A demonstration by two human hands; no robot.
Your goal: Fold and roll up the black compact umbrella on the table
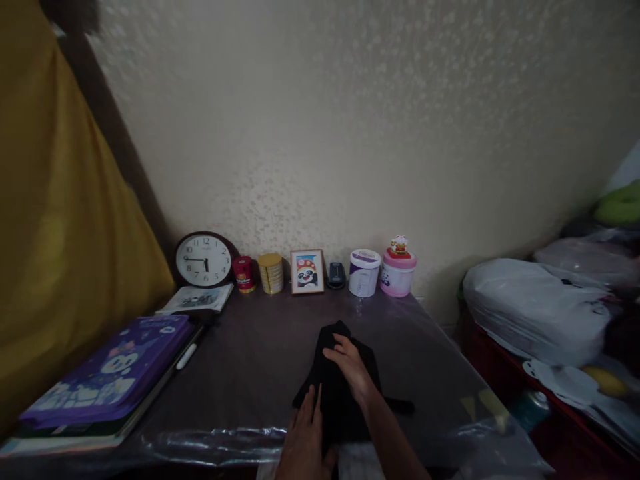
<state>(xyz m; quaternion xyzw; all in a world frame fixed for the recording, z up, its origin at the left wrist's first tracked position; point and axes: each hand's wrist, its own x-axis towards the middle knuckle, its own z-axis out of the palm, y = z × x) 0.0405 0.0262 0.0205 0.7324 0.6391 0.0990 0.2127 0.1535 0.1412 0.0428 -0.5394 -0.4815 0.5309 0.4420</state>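
A black piece of fabric (333, 390) lies at the front of the table, and a narrow black strip (400, 405) sticks out from its right side. Its exact kind is too dark to make out. My left hand (304, 433) rests along its lower left edge, fingers stretched forward. Over the upper middle of the fabric is my right hand (350, 367), its fingers apart and slightly bent; whether it presses on the cloth is hard to see. Neither hand visibly grips anything.
Along the wall stand a clock (204, 260), a red tin (244, 275), a yellow-lidded container (271, 273), a panda picture frame (307, 272), a white tub (364, 273) and a pink tub (397, 275). Purple folder (115, 367) sits left; plastic bags (540, 310) lie right.
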